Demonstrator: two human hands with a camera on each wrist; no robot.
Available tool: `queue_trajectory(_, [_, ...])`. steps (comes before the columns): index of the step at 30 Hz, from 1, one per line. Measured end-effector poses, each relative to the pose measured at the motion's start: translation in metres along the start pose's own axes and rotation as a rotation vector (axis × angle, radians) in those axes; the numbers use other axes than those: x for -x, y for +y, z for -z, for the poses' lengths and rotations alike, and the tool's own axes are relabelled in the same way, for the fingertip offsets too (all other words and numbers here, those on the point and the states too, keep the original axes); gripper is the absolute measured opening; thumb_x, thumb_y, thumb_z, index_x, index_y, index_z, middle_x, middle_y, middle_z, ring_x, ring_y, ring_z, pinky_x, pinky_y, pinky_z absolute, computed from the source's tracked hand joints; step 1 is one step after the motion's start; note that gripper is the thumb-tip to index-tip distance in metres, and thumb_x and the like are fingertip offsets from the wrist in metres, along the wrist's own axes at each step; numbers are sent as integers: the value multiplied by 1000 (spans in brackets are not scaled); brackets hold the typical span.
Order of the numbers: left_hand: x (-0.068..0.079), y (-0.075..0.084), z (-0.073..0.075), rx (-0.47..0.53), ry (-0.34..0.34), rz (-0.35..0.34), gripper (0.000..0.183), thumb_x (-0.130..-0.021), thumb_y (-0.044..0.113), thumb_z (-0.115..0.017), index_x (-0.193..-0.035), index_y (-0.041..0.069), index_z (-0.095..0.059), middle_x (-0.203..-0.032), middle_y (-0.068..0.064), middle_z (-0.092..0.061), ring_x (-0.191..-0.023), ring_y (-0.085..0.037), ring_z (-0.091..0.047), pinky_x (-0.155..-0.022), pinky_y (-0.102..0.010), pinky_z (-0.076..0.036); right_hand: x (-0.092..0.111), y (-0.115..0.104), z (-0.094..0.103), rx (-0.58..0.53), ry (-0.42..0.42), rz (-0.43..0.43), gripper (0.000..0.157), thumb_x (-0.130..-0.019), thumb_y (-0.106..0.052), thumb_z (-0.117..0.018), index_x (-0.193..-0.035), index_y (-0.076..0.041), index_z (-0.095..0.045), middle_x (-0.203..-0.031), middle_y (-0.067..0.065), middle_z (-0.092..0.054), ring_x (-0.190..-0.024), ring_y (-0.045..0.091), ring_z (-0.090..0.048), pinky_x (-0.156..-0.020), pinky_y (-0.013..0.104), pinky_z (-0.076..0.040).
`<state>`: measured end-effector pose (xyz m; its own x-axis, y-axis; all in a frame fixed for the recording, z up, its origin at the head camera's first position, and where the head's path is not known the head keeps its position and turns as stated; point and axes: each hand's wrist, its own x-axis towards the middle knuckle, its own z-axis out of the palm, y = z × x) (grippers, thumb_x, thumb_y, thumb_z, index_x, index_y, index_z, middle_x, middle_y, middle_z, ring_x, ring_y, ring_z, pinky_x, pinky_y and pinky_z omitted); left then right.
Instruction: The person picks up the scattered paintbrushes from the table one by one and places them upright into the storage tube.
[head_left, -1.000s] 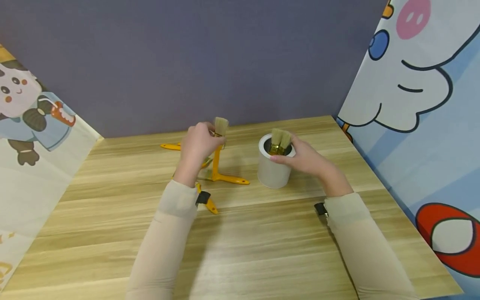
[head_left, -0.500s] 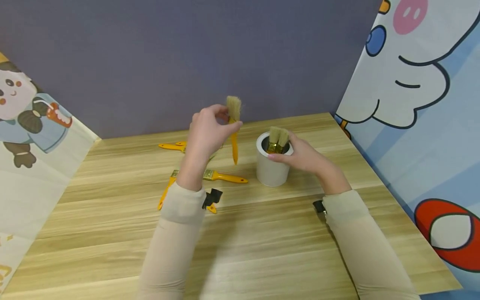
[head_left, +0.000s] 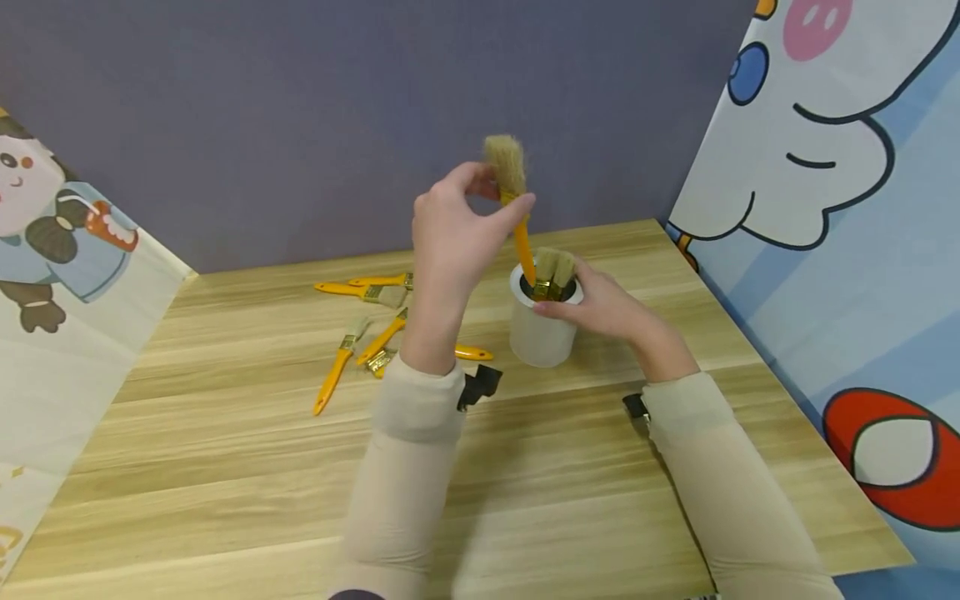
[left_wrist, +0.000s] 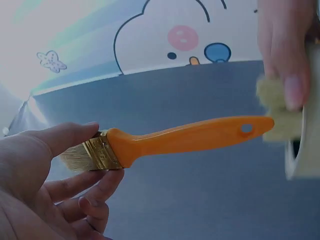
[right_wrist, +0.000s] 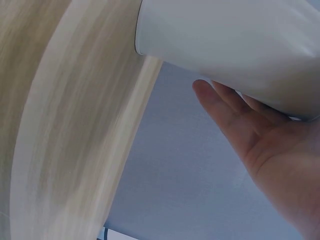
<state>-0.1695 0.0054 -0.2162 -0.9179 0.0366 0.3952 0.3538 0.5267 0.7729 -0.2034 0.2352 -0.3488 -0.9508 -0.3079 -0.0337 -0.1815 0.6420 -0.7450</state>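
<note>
My left hand (head_left: 457,233) pinches a paintbrush (head_left: 522,242) by its metal ferrule, bristles up. Its orange handle (left_wrist: 190,137) points down, the tip overlapping the mouth of a white can (head_left: 540,333) in the head view. Two other paintbrushes (head_left: 553,271) stand in this can with bristles above the rim; their handles are hidden inside. My right hand (head_left: 611,308) holds the can near the top, thumb at the rim beside those bristles. In the right wrist view, several fingers (right_wrist: 220,107) lie along the can's side.
Several paintbrushes with orange handles lie loose on the wooden table left of the can, among them one brush (head_left: 332,382) at the front and another (head_left: 341,289) further back. My left forearm partly covers the pile. A grey panel (head_left: 337,125) rises behind the table.
My left hand has lifted the paintbrush from the pile and carried it up and right to the can's mouth. My right hand stays at the can.
</note>
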Motion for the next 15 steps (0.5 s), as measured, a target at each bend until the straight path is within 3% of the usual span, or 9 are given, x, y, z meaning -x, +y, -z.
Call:
queue_trajectory(4, [0,-2,-14,3,-32,22,48,-94,42,-82,-133,17,-71,-117,1,-77,-109,-18,-67,-90,-35,-52,0,0,0,-3,-8,-15,104,-92,-63,-76,-170,-22,-21,-174,14,-32,-160,40,-33,-126,66,-31])
queue_trajectory(7, [1,-5,-25,-11,-83,27,48,-96,41,-81,-135,17,-70,-119,0,-75,-90,-16,-65,-81,-33,-52,1,-1,0,-4,-19,-33,108,-92,-65,-75,-172,-22,-16,-176,15,-27,-161,40,-30,-127,66,-30])
queue_trajectory(11, [3,-11,-40,-54,-171,21,48,-98,37,-79,-138,14,-68,-124,-2,-74,-59,-15,-50,-63,-30,-49,2,-1,0,-16,-32,-34,110,-92,-66,-73,-173,-25,-9,-177,14,-23,-162,40,-28,-127,66,-29])
queue_trajectory(13, [5,-14,-46,-91,-218,27,48,-99,36,-77,-140,14,-67,-126,-2,-74,-60,-15,-51,-62,-30,-51,1,-1,1,-28,-38,-18,108,-94,-63,-73,-173,-28,-9,-176,13,-26,-161,40,-30,-127,66,-30])
queue_trajectory(15, [6,-18,-52,-128,-261,39,48,-99,35,-76,-141,14,-67,-127,-3,-75,-72,-15,-61,-70,-32,-56,-1,-1,1,-37,-38,5,104,-95,-59,-74,-172,-28,-11,-175,13,-29,-160,40,-32,-126,65,-32])
